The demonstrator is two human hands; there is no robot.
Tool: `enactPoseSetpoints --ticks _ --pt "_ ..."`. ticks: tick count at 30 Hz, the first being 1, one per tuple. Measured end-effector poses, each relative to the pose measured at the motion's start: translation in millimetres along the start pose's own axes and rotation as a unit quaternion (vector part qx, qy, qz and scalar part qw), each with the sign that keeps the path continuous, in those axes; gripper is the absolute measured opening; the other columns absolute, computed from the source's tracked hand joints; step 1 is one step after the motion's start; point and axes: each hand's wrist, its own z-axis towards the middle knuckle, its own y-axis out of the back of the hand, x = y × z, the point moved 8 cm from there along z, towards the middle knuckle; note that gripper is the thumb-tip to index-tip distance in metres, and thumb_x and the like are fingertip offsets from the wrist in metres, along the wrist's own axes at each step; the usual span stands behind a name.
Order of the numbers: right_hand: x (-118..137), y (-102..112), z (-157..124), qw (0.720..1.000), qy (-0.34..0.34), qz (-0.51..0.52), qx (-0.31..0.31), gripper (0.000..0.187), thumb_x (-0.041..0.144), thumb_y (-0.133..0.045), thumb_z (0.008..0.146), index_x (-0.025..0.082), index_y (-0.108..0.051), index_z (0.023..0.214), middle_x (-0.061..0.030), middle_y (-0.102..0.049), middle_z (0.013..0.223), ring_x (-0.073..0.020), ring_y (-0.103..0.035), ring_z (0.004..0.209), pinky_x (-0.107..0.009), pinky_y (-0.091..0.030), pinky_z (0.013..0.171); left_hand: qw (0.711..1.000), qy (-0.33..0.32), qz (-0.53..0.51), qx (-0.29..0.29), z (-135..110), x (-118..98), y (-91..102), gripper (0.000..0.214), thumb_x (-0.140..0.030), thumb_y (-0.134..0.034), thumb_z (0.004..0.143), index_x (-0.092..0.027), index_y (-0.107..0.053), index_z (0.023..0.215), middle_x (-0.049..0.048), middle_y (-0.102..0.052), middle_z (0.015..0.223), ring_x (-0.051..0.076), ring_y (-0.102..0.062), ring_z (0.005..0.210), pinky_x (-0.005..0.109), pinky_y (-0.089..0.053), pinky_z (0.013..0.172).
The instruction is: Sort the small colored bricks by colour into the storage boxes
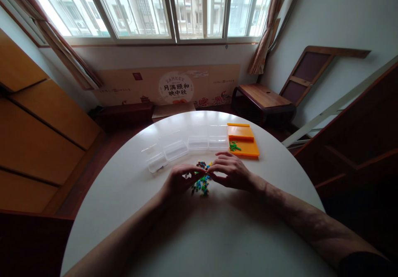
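Observation:
A pile of small coloured pieces (201, 181), blue, green and yellow, lies on the round white table (199, 235). My left hand (179, 178) rests at the pile's left edge with fingers curled down over some pieces. My right hand (230, 171) sits at the pile's right edge, fingers bent and pinched toward the pieces. What either hand holds is too small to make out. Behind the pile stands an orange box (245, 144) with its lid open and a few green pieces (234, 146) inside.
Several clear plastic boxes (186, 146) stand in a row left of the orange box. A dark wooden bench (264, 100) and a leaning frame stand beyond the table on the right. Wooden cabinets line the left wall below the window.

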Motion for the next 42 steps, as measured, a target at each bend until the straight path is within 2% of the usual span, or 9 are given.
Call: enactPoseSetpoints --ticks 4,7,12,17,23,29,33,38,42 --pt "-15 11 -3 0.999 -0.03 -0.007 -0.016 0.007 0.022 -0.071 0.103 0.027 -0.075 0.101 0.0012 -0.08 0.089 -0.0166 -0.073 0.08 -0.042 -0.055 0.109 0.999 -0.006 0.031 -0.005 0 -1 10.3 0.016 -0.033 -0.077 0.103 -0.021 -0.086 0.109 0.0083 -0.087 0.101 0.02 -0.082 0.085 0.031 -0.068 0.083" --pt "-41 31 -11 0.993 -0.09 -0.053 -0.051 0.01 0.022 -0.07 0.102 0.026 -0.076 0.094 0.0001 -0.078 0.085 -0.0187 -0.071 0.079 -0.042 -0.056 0.103 0.998 -0.022 0.06 -0.016 -1 2 28.0 0.016 -0.031 -0.076 0.102 -0.019 -0.085 0.108 0.0084 -0.084 0.094 0.013 -0.073 0.068 0.024 -0.062 0.066" --pt "-96 63 -40 0.956 -0.239 -0.138 -0.095 0.012 0.029 -0.069 0.102 0.023 -0.077 0.093 -0.0038 -0.08 0.086 -0.0245 -0.074 0.083 -0.046 -0.054 0.097 0.993 -0.055 0.087 0.054 -5 6 38.8 0.013 -0.021 -0.075 0.099 -0.02 -0.085 0.108 0.0076 -0.079 0.091 0.009 -0.062 0.063 0.022 -0.055 0.062" --pt "-125 62 -61 0.934 -0.312 -0.156 -0.074 0.019 0.039 -0.068 0.1 0.023 -0.078 0.094 -0.0048 -0.082 0.089 -0.0249 -0.074 0.078 -0.046 -0.054 0.094 0.985 -0.05 0.126 0.107 -13 10 35.1 0.019 -0.02 -0.077 0.093 -0.025 -0.086 0.109 0.0062 -0.078 0.094 0.013 -0.066 0.073 0.025 -0.058 0.072" --pt "-122 58 -60 0.936 -0.313 -0.145 -0.069 0.022 0.041 -0.066 0.102 0.023 -0.077 0.095 -0.0049 -0.082 0.091 -0.0247 -0.075 0.08 -0.045 -0.053 0.094 0.979 -0.029 0.12 0.162 -16 11 28.2 0.023 -0.028 -0.08 0.093 -0.031 -0.087 0.114 0.007 -0.08 0.102 0.017 -0.074 0.085 0.028 -0.062 0.081" --pt "-114 56 -55 0.942 -0.3 -0.132 -0.071 0.018 0.036 -0.067 0.101 0.023 -0.076 0.093 -0.0038 -0.081 0.09 -0.0254 -0.076 0.084 -0.045 -0.053 0.096 0.976 -0.041 0.125 0.171 -17 13 23.6 0.021 -0.03 -0.08 0.094 -0.034 -0.087 0.113 0.0049 -0.079 0.103 0.015 -0.074 0.084 0.025 -0.06 0.079" --pt "-110 54 -51 0.946 -0.291 -0.126 -0.071 0.017 0.035 -0.067 0.102 0.023 -0.075 0.092 -0.004 -0.081 0.091 -0.0262 -0.076 0.088 -0.046 -0.052 0.098 0.975 -0.047 0.142 0.166 -16 13 22.8 0.014 -0.032 -0.078 0.098 -0.032 -0.089 0.107 0.0049 -0.078 0.097 0.014 -0.072 0.08 0.023 -0.058 0.075" --pt "-95 54 -39 0.956 -0.257 -0.115 -0.082 0.015 0.03 -0.067 0.102 0.023 -0.075 0.091 -0.004 -0.079 0.088 -0.025 -0.073 0.083 -0.045 -0.053 0.097 0.98 -0.054 0.138 0.131 -11 11 24.5 0.017 -0.031 -0.07 0.106 -0.026 -0.087 0.107 0.0072 -0.08 0.098 0.013 -0.071 0.076 0.023 -0.058 0.075" --pt "-64 44 -21 0.978 -0.183 -0.064 -0.071 0.011 0.026 -0.067 0.102 0.024 -0.075 0.095 -0.0035 -0.078 0.087 -0.0231 -0.072 0.083 -0.044 -0.054 0.099 0.996 -0.028 0.055 0.071 -5 7 27.0 0.019 -0.03 -0.069 0.107 -0.019 -0.084 0.107 0.0106 -0.081 0.099 0.014 -0.074 0.079 0.024 -0.059 0.074"
